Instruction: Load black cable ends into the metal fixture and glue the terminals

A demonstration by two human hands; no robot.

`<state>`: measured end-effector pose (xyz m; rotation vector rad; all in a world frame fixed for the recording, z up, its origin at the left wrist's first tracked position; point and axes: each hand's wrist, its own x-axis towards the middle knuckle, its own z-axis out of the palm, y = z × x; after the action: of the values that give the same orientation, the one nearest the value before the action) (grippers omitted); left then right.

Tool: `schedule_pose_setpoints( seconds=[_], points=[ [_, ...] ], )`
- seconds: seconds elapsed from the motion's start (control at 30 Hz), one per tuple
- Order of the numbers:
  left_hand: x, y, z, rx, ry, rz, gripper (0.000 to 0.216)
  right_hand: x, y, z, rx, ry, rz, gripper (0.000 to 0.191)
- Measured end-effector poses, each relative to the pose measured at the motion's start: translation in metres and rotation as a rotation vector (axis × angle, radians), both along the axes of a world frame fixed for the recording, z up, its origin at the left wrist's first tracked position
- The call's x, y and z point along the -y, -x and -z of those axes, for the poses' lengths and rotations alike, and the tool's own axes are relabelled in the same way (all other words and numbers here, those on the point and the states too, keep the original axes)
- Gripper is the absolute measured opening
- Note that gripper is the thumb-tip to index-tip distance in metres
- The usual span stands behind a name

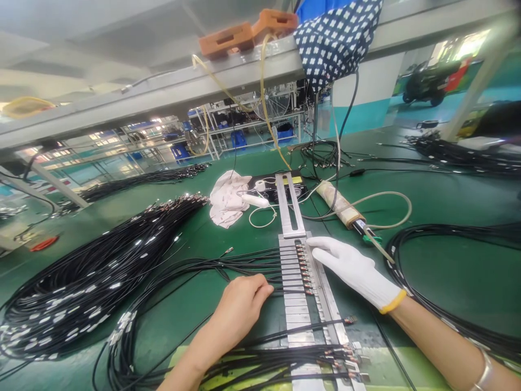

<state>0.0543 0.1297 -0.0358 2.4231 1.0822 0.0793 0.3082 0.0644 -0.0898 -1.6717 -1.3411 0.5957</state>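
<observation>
My bare left hand (242,304) is closed in a pinch on a thin black cable (290,294) at the left side of a slotted metal fixture (296,317). Several black cables lie side by side across the fixture, their metal end fittings (303,266) lined up in a row. My right hand (352,269), in a white glove with a yellow cuff, rests with extended fingers at the fixture's right edge, beside the upper fittings. A metal frame with a long slot (299,214) extends from the fixture's far end. More cables with metal ends (334,355) lie across its near end.
A large bundle of black cables (101,271) lies left, and coiled cables (411,244) lie right. Behind the fixture are a crumpled pale cloth (230,198), a black device (266,190) and a wrapped handle-like tool (340,203). A shelf beam (240,73) crosses above the green table (366,190).
</observation>
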Motion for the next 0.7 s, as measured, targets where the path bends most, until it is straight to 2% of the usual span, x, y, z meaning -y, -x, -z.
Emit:
schedule_pose_setpoints(
  seconds=[0.13,0.23,0.43,0.7],
  points=[
    [-0.003,0.004,0.011,0.081,0.098,-0.016,0.032,0.010,0.004,-0.008,0.058,0.078,0.020,0.037],
    [-0.004,0.002,0.015,0.114,0.100,-0.016,0.031,0.017,0.009,-0.017,0.104,0.137,0.042,0.040],
    [-0.003,0.001,0.014,0.106,0.133,-0.001,0.031,0.023,0.024,-0.028,0.253,0.240,0.054,0.045],
    [-0.015,-0.005,0.011,0.097,0.247,0.042,0.038,0.020,0.038,-0.027,0.389,0.269,0.064,0.051]
  ],
)
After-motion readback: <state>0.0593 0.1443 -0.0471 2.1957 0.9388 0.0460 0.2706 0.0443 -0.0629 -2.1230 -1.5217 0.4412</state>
